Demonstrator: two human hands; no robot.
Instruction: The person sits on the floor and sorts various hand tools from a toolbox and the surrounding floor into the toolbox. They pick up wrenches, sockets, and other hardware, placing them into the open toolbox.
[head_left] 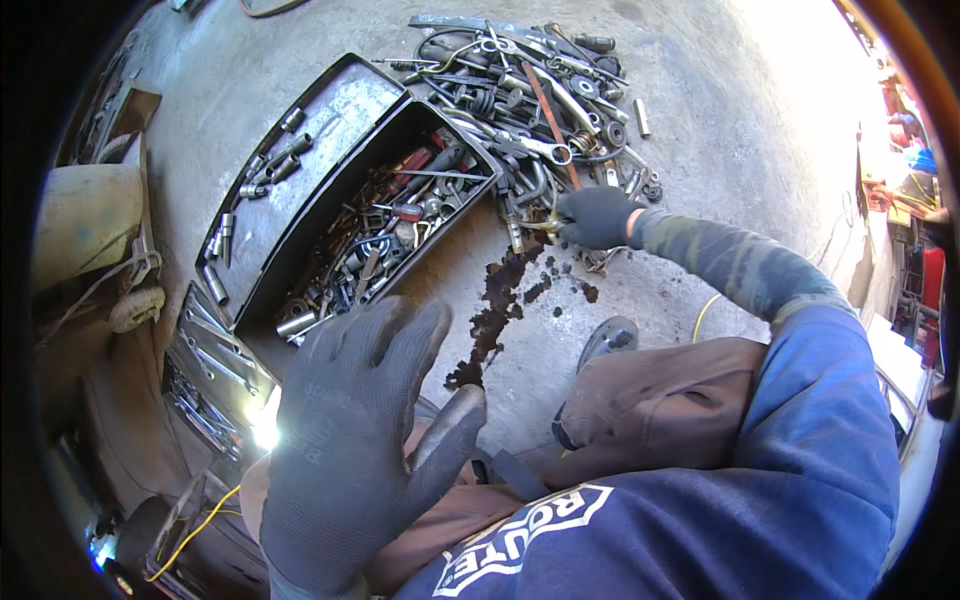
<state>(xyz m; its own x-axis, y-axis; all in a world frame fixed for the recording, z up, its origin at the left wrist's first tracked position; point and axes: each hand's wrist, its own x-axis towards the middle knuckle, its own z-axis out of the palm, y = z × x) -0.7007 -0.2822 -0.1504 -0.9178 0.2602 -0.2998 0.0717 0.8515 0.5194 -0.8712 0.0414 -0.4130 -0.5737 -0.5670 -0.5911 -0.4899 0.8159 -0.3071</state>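
Observation:
My left hand [350, 440], in a dark grey work glove, is raised close to the camera. Its fingers are apart and nothing is in it. Farther off, my right hand [598, 218], also gloved, reaches down to the near edge of a heap of metal tools and parts [510, 90]. Its fingers are drawn together beside a yellowish piece [545, 226]; what they hold, if anything, is too small to name. A combination wrench [548, 150] and a thin reddish bar [545, 110] lie in the heap just beyond that hand.
A black metal toolbox [460, 225] stands open, with screwdrivers and loose parts inside. Several sockets [285, 165] rest on its opened lid [345, 95]. Wrenches [215, 350] lie in a tray at left. A dark oily stain [495, 310] marks the concrete floor near my shoe [610, 338].

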